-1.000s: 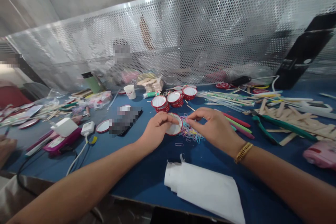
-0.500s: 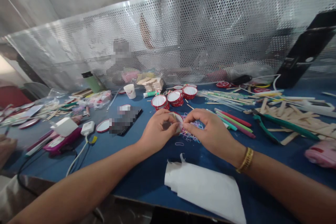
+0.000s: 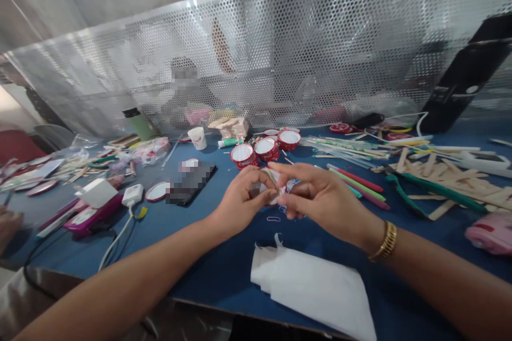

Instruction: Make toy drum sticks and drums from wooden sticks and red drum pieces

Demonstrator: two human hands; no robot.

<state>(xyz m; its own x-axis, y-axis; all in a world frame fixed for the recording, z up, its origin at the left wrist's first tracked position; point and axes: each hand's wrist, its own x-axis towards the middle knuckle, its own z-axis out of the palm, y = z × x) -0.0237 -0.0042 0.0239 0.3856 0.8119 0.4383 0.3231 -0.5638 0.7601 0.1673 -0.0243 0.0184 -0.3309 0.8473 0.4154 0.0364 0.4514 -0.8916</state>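
Note:
My left hand (image 3: 242, 200) is closed, thumb and fingers pinching a small white cup-like piece (image 3: 272, 176) with a bit of red at its edge. My right hand (image 3: 320, 194) meets it from the other side, thumb and forefinger against the piece; the fingers hide most of it. Small coloured rubber bands lie under the hands, with one pale band (image 3: 273, 219) apart on the blue table. Just beyond stand several red cut-down paper cups (image 3: 242, 155) with white insides. Nearer me lies a folded white sheet (image 3: 312, 287) with a torn strip at one end.
Right of my hands are coloured sticks (image 3: 360, 181), green-handled pliers (image 3: 440, 189) and a heap of wooden sticks (image 3: 452, 170). To the left lie a dark phone (image 3: 194, 184), a white charger (image 3: 98, 192) and cables. A metal mesh screen (image 3: 272, 58) closes off the back; another person's hand (image 3: 10, 224) shows far left.
My right hand has turned and its fingers have spread further over the white piece, its wrist shifting slightly right and toward the table. My left hand keeps its pinch in nearly the same place.

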